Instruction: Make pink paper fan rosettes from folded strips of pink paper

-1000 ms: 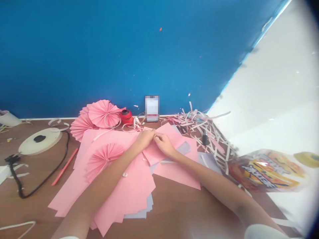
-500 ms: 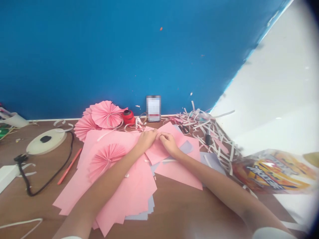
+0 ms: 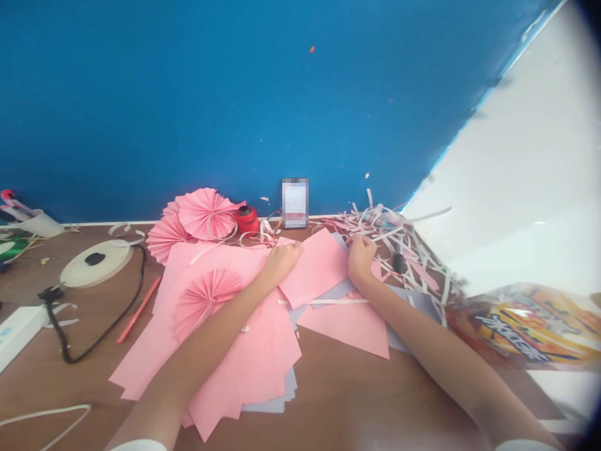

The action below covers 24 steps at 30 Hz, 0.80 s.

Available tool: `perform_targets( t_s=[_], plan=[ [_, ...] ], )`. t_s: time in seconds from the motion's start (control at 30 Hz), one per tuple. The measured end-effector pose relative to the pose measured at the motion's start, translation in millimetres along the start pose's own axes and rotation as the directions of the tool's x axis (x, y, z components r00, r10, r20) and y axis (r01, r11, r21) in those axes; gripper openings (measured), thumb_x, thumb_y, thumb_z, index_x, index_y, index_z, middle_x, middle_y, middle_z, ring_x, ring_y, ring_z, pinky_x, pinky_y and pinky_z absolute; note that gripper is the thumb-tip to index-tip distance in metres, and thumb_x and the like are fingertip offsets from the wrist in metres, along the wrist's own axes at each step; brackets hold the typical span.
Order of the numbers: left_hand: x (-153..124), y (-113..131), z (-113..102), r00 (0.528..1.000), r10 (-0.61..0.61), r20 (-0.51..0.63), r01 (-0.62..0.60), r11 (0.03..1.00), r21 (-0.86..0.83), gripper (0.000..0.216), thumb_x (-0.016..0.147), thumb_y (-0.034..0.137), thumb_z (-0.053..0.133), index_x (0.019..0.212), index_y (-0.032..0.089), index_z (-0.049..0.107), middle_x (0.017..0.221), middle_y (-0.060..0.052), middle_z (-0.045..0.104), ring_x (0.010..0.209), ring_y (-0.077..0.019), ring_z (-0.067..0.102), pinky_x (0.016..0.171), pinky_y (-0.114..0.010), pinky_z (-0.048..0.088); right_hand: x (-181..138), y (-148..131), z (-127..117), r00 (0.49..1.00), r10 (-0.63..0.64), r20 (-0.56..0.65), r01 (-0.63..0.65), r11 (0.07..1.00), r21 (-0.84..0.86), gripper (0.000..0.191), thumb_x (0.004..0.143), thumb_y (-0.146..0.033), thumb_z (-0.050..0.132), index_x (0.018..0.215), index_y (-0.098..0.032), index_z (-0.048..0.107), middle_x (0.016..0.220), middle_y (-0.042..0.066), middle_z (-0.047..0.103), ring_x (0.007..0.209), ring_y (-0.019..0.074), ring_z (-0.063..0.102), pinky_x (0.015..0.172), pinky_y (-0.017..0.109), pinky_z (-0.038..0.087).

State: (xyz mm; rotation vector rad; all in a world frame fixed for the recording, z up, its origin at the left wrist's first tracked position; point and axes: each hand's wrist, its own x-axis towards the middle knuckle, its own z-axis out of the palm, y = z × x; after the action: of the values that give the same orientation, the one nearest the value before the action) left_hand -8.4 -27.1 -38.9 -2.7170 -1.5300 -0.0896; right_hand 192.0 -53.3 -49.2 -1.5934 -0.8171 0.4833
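Note:
My left hand [image 3: 283, 262] is closed at the left edge of a small pink paper sheet [image 3: 319, 263], its fingertips on the paper. To the right of that sheet, my right hand [image 3: 361, 255] is at the edge of the paper strips with its fingers curled in. A small dark thing shows at its fingertips, mostly covered by the hand. More pink sheets [image 3: 263, 351] lie fanned out under my left forearm, with a pleated pink paper fan [image 3: 206, 297] on top. Grey-lilac sheets [image 3: 416, 300] lie beneath pink ones on the right.
Pleated rosettes [image 3: 206, 213], a red roll [image 3: 247, 220] and a propped phone [image 3: 295, 203] stand along the wall. Cut paper strips [image 3: 422, 275] pile up at right, near a printed plastic bag [image 3: 530, 322]. A red pen [image 3: 138, 310] and a black cord [image 3: 106, 341] lie left.
My right hand has left the spot beside my left hand and moved right, to where black scissor-like handles showed before. My left hand stays on the pink sheet. The view has shifted slightly.

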Motion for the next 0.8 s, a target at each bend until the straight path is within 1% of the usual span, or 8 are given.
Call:
perform_targets(
  t_s=[0.17, 0.23, 0.3, 0.4, 0.53, 0.6, 0.67, 0.8],
  plan=[
    [0.5, 1.5, 0.9, 1.000, -0.031, -0.006, 0.030, 0.999, -0.032, 0.038, 0.099, 0.030, 0.024, 0.110, 0.011, 0.055, 0.095, -0.017, 0.068, 0.090, -0.0287, 0.067, 0.073, -0.036, 0.049, -3.9, -9.3, 0.2, 0.987, -0.154, -0.037, 0.153, 0.988, -0.012, 0.020, 0.073, -0.026, 0.035, 0.064, -0.019, 0.052, 0.062, 0.000, 0.051, 0.065, 0.0157, 0.045, 0.064, 0.027, 0.037],
    [1.5, 2.0, 1.4, 0.999, -0.053, -0.015, 0.052, 0.998, -0.032, 0.037, 0.098, 0.030, 0.026, 0.107, 0.011, 0.056, 0.094, -0.017, 0.068, 0.092, -0.0287, 0.067, 0.074, -0.036, 0.049, -14.0, -15.6, 4.9, 0.959, -0.271, 0.086, 0.268, 0.963, 0.035, 0.019, 0.072, -0.024, 0.038, 0.063, -0.018, 0.054, 0.061, -0.001, 0.051, 0.062, 0.0142, 0.043, 0.063, 0.027, 0.035],
    [2.8, 2.6, 1.2, 0.998, -0.066, -0.012, 0.066, 0.998, -0.024, 0.035, 0.098, 0.029, 0.027, 0.106, 0.011, 0.056, 0.094, -0.017, 0.068, 0.092, -0.0291, 0.067, 0.074, -0.036, 0.049, -27.5, -20.7, 11.8, 0.890, -0.297, 0.346, 0.267, 0.954, 0.134, 0.017, 0.070, -0.023, 0.040, 0.059, -0.018, 0.052, 0.060, -0.002, 0.048, 0.059, 0.0128, 0.041, 0.060, 0.026, 0.033],
    [4.9, 3.4, 0.3, 0.998, -0.066, 0.017, 0.066, 0.998, -0.006, 0.033, 0.098, 0.026, 0.028, 0.108, 0.011, 0.055, 0.096, -0.017, 0.068, 0.092, -0.0301, 0.067, 0.074, -0.037, 0.049, -47.1, -23.5, 19.9, 0.702, -0.206, 0.682, 0.065, 0.972, 0.227, 0.017, 0.071, -0.022, 0.041, 0.055, -0.018, 0.046, 0.057, -0.003, 0.042, 0.057, 0.0109, 0.038, 0.058, 0.024, 0.031],
    [6.8, 3.5, 1.5, 0.997, -0.069, 0.025, 0.069, 0.998, 0.000, 0.036, 0.098, 0.029, 0.026, 0.110, 0.011, 0.055, 0.096, -0.018, 0.069, 0.090, -0.0310, 0.067, 0.073, -0.038, 0.050, -59.1, -24.7, 16.6, 0.289, -0.174, 0.941, -0.031, 0.981, 0.191, 0.014, 0.070, -0.019, 0.043, 0.056, -0.017, 0.043, 0.055, -0.006, 0.033, 0.052, 0.0081, 0.029, 0.052, 0.023, 0.024],
    [7.3, 2.9, 3.0, 0.997, -0.071, 0.012, 0.071, 0.997, -0.008, 0.037, 0.098, 0.029, 0.025, 0.110, 0.010, 0.055, 0.096, -0.018, 0.068, 0.090, -0.0311, 0.067, 0.073, -0.039, 0.050, -61.9, -28.4, 11.7, 0.064, -0.176, 0.982, -0.019, 0.984, 0.178, 0.014, 0.072, -0.018, 0.044, 0.058, -0.017, 0.045, 0.056, -0.005, 0.036, 0.053, 0.0077, 0.031, 0.053, 0.023, 0.025],
    [7.6, 2.2, 4.1, 0.998, -0.059, 0.002, 0.059, 0.998, -0.027, 0.038, 0.098, 0.029, 0.026, 0.110, 0.010, 0.056, 0.097, -0.018, 0.068, 0.092, -0.0309, 0.067, 0.074, -0.039, 0.049, -65.9, -33.5, 8.0, -0.116, -0.196, 0.974, -0.006, 0.981, 0.196, 0.014, 0.073, -0.017, 0.044, 0.060, -0.015, 0.048, 0.060, -0.004, 0.041, 0.055, 0.0079, 0.035, 0.056, 0.023, 0.029],
    [8.1, 1.8, 3.7, 0.998, -0.064, 0.012, 0.064, 0.996, -0.054, 0.038, 0.097, 0.028, 0.026, 0.110, 0.009, 0.057, 0.099, -0.019, 0.067, 0.093, -0.0308, 0.066, 0.076, -0.039, 0.049, -76.6, -39.8, 7.2, -0.362, -0.215, 0.907, 0.005, 0.973, 0.232, 0.013, 0.073, -0.011, 0.044, 0.063, -0.014, 0.051, 0.061, -0.003, 0.044, 0.059, 0.0087, 0.040, 0.062, 0.023, 0.033]
  ],
)
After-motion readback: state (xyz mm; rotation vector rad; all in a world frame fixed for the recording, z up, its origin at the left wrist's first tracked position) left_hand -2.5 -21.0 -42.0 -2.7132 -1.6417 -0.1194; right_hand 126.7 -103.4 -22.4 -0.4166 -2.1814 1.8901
